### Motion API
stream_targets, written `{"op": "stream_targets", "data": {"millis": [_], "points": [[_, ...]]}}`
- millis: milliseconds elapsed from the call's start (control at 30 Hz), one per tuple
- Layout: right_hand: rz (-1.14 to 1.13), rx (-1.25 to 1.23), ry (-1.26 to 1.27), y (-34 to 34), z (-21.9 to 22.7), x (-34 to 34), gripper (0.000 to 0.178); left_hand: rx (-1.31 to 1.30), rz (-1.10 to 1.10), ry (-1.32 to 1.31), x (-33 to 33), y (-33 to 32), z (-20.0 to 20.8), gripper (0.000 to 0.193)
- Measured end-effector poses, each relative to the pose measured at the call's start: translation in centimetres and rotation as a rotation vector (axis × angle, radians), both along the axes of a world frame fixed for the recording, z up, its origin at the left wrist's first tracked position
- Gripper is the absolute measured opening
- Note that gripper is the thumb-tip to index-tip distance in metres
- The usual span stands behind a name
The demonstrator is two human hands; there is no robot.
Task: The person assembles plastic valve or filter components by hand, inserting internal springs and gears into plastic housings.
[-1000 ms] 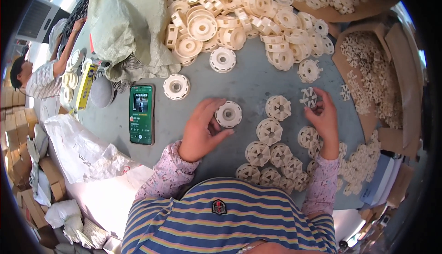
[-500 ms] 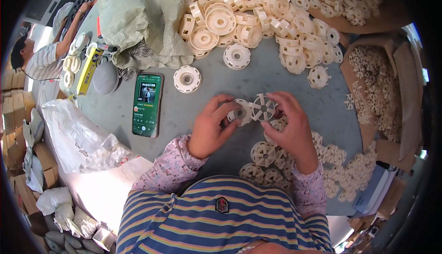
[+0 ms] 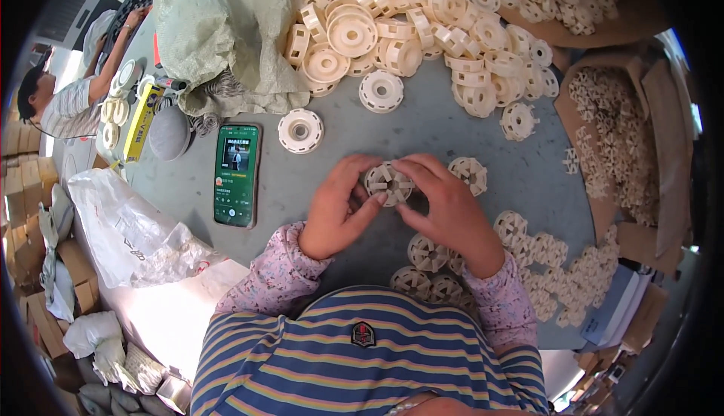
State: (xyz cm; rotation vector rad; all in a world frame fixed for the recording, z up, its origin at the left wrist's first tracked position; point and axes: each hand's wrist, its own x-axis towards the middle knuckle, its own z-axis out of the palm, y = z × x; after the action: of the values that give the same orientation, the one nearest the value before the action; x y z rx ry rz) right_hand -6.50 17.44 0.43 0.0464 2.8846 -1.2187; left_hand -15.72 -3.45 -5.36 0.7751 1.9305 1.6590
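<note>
A round cream plastic wheel (image 3: 389, 184) is held between my two hands over the grey table, with spokes showing on its upper face. Fingers and thumb of my left hand (image 3: 338, 208) grip its left side. From the right, my right hand (image 3: 451, 208) closes on its other edge, thumb low and index finger at the top. Just beyond the right hand lies a spoked wheel (image 3: 468, 176). More spoked wheels (image 3: 427, 253) are clustered below that hand, partly hidden by the forearm. Two plain flanged rings, one farther left (image 3: 300, 131) and one straight ahead (image 3: 381, 92), lie apart.
A heap of cream rings (image 3: 351, 33) covers the far side. Cardboard boxes of small parts (image 3: 615, 144) stand at the right. Leftward are a phone (image 3: 236, 174), a green sack (image 3: 226, 31), a yellow box (image 3: 143, 123) and a plastic bag (image 3: 132, 227). Another person (image 3: 72, 103) works far left.
My right hand has moved left, bringing the star-shaped spoked piece onto the ring in my left hand. They now sit together as one wheel. A spoked wheel on the table is uncovered.
</note>
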Motion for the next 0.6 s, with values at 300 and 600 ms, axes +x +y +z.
{"op": "stream_targets", "data": {"millis": [300, 600], "points": [[-0.205, -0.065, 0.011, 2.3, 1.9, 0.3, 0.060, -0.054, 0.028, 0.202, 0.2, 0.9, 0.5, 0.047], [-0.221, -0.072, -0.005, 2.7, 1.3, 0.9, 0.059, -0.085, 0.017, 0.191, 0.3, 1.1, 0.4, 0.044]]}}
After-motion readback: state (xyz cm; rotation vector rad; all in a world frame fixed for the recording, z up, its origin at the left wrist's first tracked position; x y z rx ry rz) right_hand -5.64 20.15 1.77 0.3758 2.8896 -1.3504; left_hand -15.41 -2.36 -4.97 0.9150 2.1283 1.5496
